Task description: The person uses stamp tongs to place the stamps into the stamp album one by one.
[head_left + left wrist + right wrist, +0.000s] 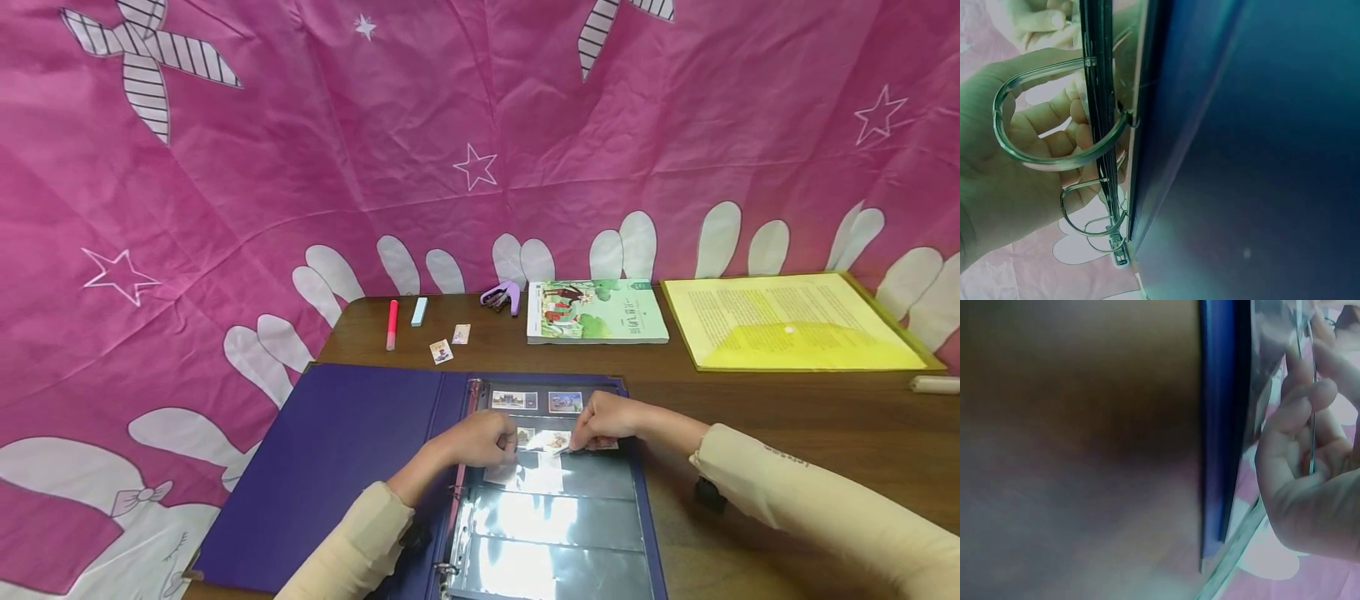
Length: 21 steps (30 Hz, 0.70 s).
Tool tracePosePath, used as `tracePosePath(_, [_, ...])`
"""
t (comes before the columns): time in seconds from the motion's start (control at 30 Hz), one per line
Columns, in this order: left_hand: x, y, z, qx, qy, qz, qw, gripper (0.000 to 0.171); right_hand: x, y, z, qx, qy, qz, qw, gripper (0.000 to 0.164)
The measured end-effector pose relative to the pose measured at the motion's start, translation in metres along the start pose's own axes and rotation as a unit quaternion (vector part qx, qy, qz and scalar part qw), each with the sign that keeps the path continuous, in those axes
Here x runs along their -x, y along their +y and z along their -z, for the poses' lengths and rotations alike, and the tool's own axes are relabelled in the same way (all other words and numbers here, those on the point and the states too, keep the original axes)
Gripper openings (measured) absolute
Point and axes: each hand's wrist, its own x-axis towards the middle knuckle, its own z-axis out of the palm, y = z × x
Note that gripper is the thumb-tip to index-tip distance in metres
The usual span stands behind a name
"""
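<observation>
A blue ring binder [360, 450] lies spread on the table, with a black page of clear pockets [592, 475] on its right side. My right hand [603, 419] holds thin metal tweezers [1313, 434], their tips low at a stamp [557, 440] in the second pocket row. My left hand [483, 437] is bent over the left part of that row, fingertips right at the page beside another stamp [525, 436]; I cannot tell whether they pinch the pocket film. Above, the top row holds a stamp [513, 401] and a purple-blue stamp [565, 402].
Metal binder rings [1054, 162] stand up along the spine near the left hand. Behind the binder lie two loose stamps [442, 352], a red pen [392, 325], a light-blue stick [419, 312], a purple stapler [501, 297], a green book [600, 312] and a yellow folder [795, 325].
</observation>
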Motion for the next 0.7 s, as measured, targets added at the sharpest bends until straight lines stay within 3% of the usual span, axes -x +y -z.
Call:
tracePosePath(0.3, [-0.002, 0.001, 0.0, -0.005, -0.001, -0.002, 1.0, 0.022, -0.018, -0.009, 0.005, 0.026, -0.047, -0.012, 0.998, 0.012])
tracePosePath(0.5, [-0.003, 0.0, -0.002, -0.012, -0.001, -0.006, 0.9999, 0.021, -0.021, -0.012, 0.001, 0.015, -0.039, -0.017, 0.999, 0.011])
tracePosePath(0.7, [-0.002, 0.0, 0.0, -0.02, 0.001, -0.009, 0.9998, 0.022, -0.021, -0.012, -0.006, -0.002, -0.005, -0.014, 1.0, 0.01])
